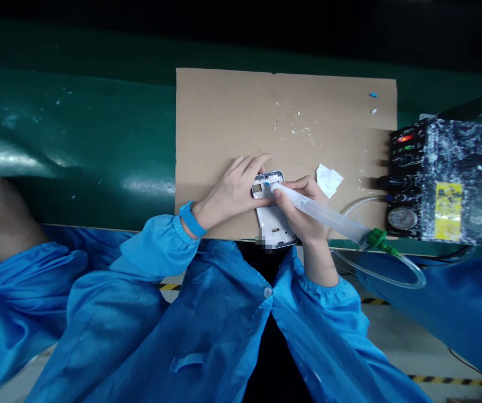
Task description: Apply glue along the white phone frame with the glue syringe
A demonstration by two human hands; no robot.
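White paper scrap (329, 179) just beside right hand (302, 210) holding syringe (320, 214)

The scene is dim overall, with the far background falling into near black. Light comes from above and lands mostly on the cardboard sheet (283, 112), the brightest surface. Soft glare patches shine on the glossy green table (77, 140), smeared at the left. The left hand (235, 190) casts a faint shadow on the cardboard beneath it. Wide-angle distortion bends the table edges and stretches the blue sleeves (23, 291) at the sides. The arm at far left is blurred; a small pixelated patch sits near the frame's centre.
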